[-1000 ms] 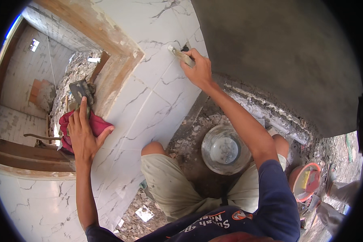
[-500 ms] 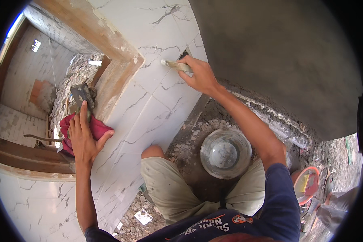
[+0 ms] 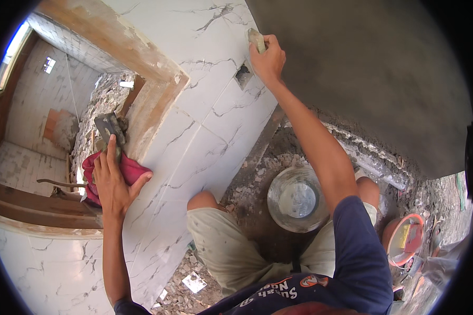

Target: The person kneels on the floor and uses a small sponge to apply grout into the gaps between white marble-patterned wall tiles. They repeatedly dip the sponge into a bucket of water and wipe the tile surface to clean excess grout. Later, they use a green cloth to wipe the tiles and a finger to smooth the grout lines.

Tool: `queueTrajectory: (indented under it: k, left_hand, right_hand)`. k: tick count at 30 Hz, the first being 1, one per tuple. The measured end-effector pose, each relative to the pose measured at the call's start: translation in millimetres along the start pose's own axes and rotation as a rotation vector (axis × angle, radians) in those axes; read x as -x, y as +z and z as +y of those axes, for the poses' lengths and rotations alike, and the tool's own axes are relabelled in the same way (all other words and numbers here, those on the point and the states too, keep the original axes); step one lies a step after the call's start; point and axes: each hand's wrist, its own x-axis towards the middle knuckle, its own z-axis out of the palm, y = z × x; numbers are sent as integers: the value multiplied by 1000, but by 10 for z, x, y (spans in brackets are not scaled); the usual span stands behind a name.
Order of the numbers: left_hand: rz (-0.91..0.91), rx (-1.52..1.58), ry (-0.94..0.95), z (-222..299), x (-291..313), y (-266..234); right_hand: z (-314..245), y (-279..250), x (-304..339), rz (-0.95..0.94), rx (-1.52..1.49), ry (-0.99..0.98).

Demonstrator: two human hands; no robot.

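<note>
My right hand (image 3: 268, 59) is closed on a small pale beige piece (image 3: 256, 40) with a ridged side; its exact kind does not show. Hand and piece are at the right edge of the white marbled wall tiles (image 3: 194, 134), above a square dark cutout (image 3: 243, 76). My left hand (image 3: 112, 181) lies with fingers stretched over a bundled dark red cloth (image 3: 133, 170) on the window ledge. Just beyond its fingertips sits a dark block-like tool (image 3: 108, 126), smeared with grey.
A round basin (image 3: 278, 194) with whitish contents stands on the rubble floor between my knees. To the right is an orange bucket (image 3: 388, 239). A wooden window frame (image 3: 157, 79) opens at left, and a grey plastered wall (image 3: 368, 79) rises at upper right.
My right hand has moved up and to the right with the pale piece, away from the tile joint, and the square cutout now shows. My left hand stays on the cloth.
</note>
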Motion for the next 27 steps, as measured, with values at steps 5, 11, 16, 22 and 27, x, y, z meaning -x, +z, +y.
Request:
queueTrajectory:
  k: [5,11,16,22,27]
  left_hand:
    - [-3,-40,-6,-28,34,-63]
    - [6,-22,-15,-27,30,-7]
    - [46,-17,12,3,29,44]
    - [81,-28,66,5,26,34]
    - [67,-50,50,-44,40,83]
  right_hand:
    - [-668,-152,632,-115,-191,-218]
    - [-676,-606,1437,-609,-218,-503]
    - [-43,-1387,2035,-1039,-180,-495]
    - [520,-2242,2063,-1441,161,-170]
    - [850,-2503,2087,-1624,545,-2]
